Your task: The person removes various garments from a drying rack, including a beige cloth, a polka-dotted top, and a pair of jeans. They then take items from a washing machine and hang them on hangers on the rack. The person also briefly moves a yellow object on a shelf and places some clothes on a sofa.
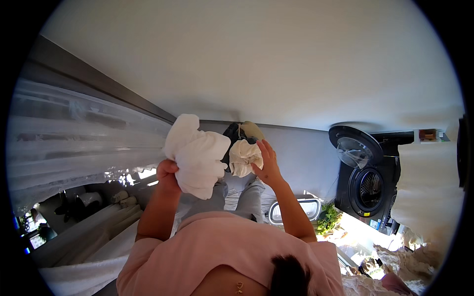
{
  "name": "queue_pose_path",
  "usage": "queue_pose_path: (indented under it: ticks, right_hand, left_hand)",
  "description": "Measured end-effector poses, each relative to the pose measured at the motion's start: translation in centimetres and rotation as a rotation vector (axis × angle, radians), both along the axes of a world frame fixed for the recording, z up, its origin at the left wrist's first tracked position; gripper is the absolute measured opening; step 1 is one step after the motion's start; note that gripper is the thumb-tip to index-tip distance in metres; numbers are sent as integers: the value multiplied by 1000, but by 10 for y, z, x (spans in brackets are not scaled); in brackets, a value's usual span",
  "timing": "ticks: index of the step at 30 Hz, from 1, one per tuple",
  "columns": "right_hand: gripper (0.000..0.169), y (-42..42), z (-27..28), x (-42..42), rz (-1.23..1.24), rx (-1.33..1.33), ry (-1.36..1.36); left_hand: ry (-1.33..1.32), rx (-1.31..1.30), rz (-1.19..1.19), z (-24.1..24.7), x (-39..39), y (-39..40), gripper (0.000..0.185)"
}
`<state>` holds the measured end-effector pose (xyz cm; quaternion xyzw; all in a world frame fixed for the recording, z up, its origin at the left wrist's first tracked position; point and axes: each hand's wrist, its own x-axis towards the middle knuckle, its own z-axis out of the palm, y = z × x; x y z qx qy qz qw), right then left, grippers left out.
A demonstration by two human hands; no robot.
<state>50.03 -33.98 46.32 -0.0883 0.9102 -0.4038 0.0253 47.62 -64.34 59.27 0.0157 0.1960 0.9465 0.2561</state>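
My left hand (169,174) grips a bunched white cloth (198,157) by its lower left edge. My right hand (268,162) is spread at the right side of a crumpled cream cloth (242,158); whether its fingers pinch the cloth is unclear. The cream cloth lies just right of the white one. Behind it, dark fabric (230,134) and a beige item (251,130) show near the foot of the wall.
At the right stands a black front-loading washing machine (339,188) with its round door (355,146) swung open. An oval white-rimmed container (295,211) and a green plant (327,219) are nearby. Sheer white curtains (81,129) hang at the left.
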Motion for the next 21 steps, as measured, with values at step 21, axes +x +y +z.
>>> queue_pose_path:
  ticks: [21]
  right_hand:
    - [44,246,318,111,-762,-1288,-144]
  left_hand:
    - [748,-1124,-552,69,-166,283,40]
